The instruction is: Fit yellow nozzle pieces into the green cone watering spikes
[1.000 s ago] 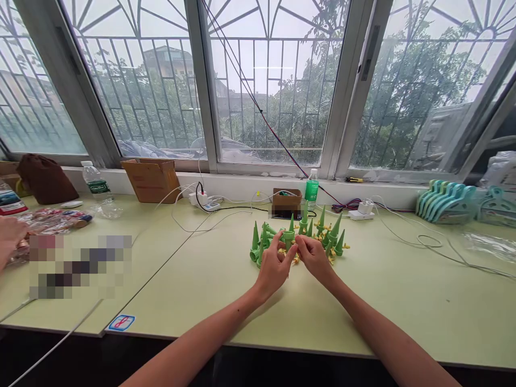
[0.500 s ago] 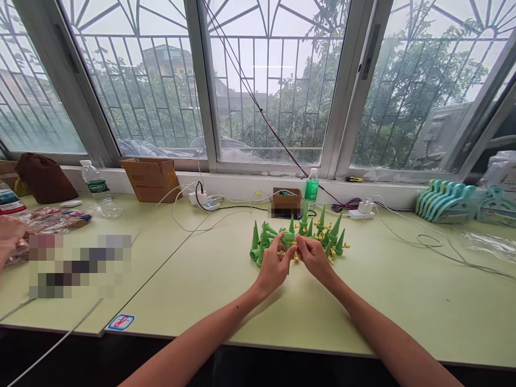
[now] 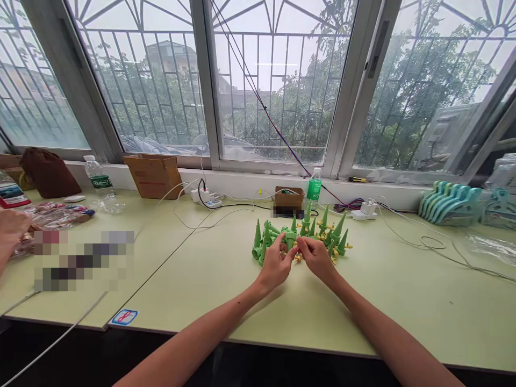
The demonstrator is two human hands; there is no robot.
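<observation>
My left hand [image 3: 278, 260] is closed around a green plastic watering spike [image 3: 290, 236], whose wide collar shows above the fingers. Against its side my right hand [image 3: 316, 259] makes a pinch; a bit of yellow shows near those fingertips, but what they grip is mostly covered. Just behind both hands lies a cluster of green cone-shaped watering spikes [image 3: 341, 223], several standing point up and others on their sides. Small yellow valves [image 3: 349, 246] stick out from some of them, mainly on the right.
Behind the cluster stand a small brown box [image 3: 288, 198] and a green-labelled bottle [image 3: 314, 185]. Teal hangers [image 3: 449, 204] are at the right, and loose white cables [image 3: 439, 246] cross the table [image 3: 403, 317]. Another person's hand [image 3: 14, 228] is at far left, by wrapped items [image 3: 64, 215].
The whole view has shifted slightly. Both hands stay together at the same green spike, with only a small change in the spike's tilt.
</observation>
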